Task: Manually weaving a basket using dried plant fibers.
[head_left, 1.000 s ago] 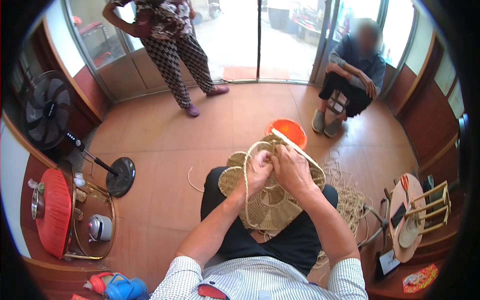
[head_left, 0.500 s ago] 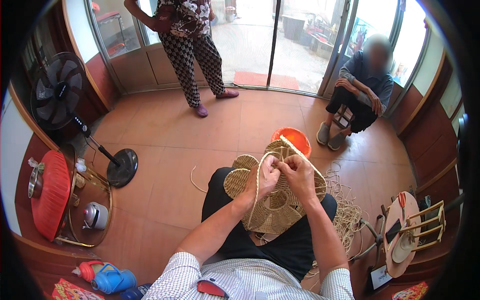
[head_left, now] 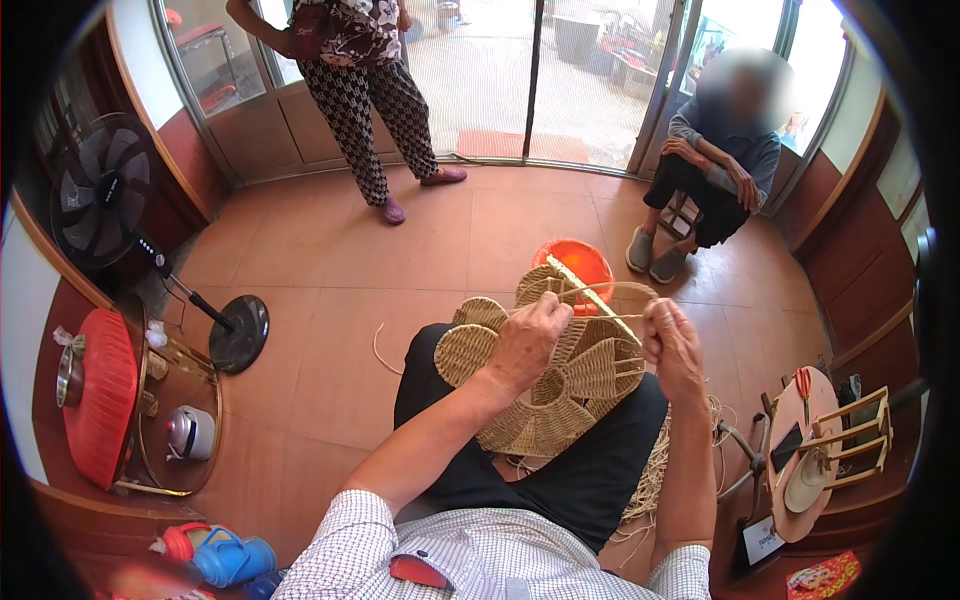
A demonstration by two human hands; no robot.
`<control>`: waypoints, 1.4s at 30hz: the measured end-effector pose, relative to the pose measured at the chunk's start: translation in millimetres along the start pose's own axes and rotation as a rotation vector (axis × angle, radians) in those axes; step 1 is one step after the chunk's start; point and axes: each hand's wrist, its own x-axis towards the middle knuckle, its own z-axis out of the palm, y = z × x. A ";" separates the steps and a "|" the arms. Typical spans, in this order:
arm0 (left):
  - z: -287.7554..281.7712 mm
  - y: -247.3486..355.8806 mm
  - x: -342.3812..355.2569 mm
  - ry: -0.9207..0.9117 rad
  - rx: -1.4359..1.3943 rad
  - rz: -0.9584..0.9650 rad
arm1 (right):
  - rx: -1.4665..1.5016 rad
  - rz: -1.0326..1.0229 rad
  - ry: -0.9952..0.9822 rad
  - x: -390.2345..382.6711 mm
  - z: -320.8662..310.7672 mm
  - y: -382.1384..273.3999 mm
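A straw-coloured woven piece with petal-shaped sections round a central ring (head_left: pixel 467 355) lies across my dark-trousered lap. My left hand (head_left: pixel 532 340) is closed at its upper middle, pinching the weave and a strand there. A flat cord (head_left: pixel 612 286) stretches from that spot to my right hand (head_left: pixel 672 350), which is closed on it beside the piece's right edge. A pale straight strip runs along the upper right of the piece, behind the cord.
An orange bucket (head_left: pixel 590 261) is beyond the piece; loose cord (head_left: pixel 650 490) lies by my right leg. A fan (head_left: pixel 105 190) and red-covered table (head_left: pixel 100 395) are left, a round stand (head_left: pixel 805 515) right. Two people, one standing (head_left: pixel 385 120), one sitting (head_left: pixel 700 190), are near the glass door.
My right hand has moved rightward from beside my left hand, drawing the cord out with it. My left hand now sits over the upper middle of the piece.
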 end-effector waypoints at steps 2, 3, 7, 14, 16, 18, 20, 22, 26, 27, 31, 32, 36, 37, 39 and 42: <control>4.0 1.3 4.2 0.018 0.080 0.077 | 0.029 -0.134 0.045 -1.1 -8.2 -9.4; 5.4 0.9 6.1 0.016 0.081 0.078 | 0.032 -0.134 0.046 -1.9 -8.5 -14.2; 9.9 8.4 15.3 -0.033 0.120 0.032 | 0.099 -0.308 0.166 -4.3 9.7 -49.1; 20.9 26.4 22.3 0.032 0.022 -0.201 | -0.285 -0.436 0.007 -16.6 96.4 -55.6; 23.0 24.2 23.5 0.018 0.065 -0.164 | -0.491 -0.339 0.039 -12.2 96.3 -37.1; 22.1 25.8 26.7 -0.053 0.064 -0.228 | -0.573 -0.321 0.145 -3.3 84.6 -13.7; 15.7 29.2 29.4 -0.132 -0.047 -0.299 | -0.668 -0.261 0.270 -6.9 68.9 14.5; 15.5 22.8 24.5 -0.189 -0.129 -0.309 | -0.463 -0.129 0.273 -5.3 61.0 34.4; -3.5 29.6 22.3 -0.323 -0.504 -0.460 | -0.235 -0.020 0.207 -11.1 62.3 57.8; -11.5 34.2 25.5 -0.481 -0.756 -0.715 | -0.234 -0.014 0.217 -8.4 60.4 59.4; -12.8 32.9 23.6 -0.478 -0.819 -0.697 | 0.122 0.154 0.167 4.3 61.7 64.5; -22.1 41.1 26.0 -0.468 -0.750 -0.701 | 0.246 0.214 0.177 5.9 63.6 65.8; 1.5 21.5 12.2 -0.355 -0.522 -0.513 | 0.549 0.283 0.210 19.0 73.6 71.9; 2.1 22.8 11.7 -0.358 -0.525 -0.512 | 0.619 0.268 0.233 20.6 75.1 72.8; 2.4 25.8 10.0 -0.300 -0.415 -0.464 | 0.659 0.262 0.245 18.3 78.3 73.8; 4.6 25.4 8.9 -0.232 -0.426 -0.407 | 0.798 0.223 0.248 15.3 75.9 79.5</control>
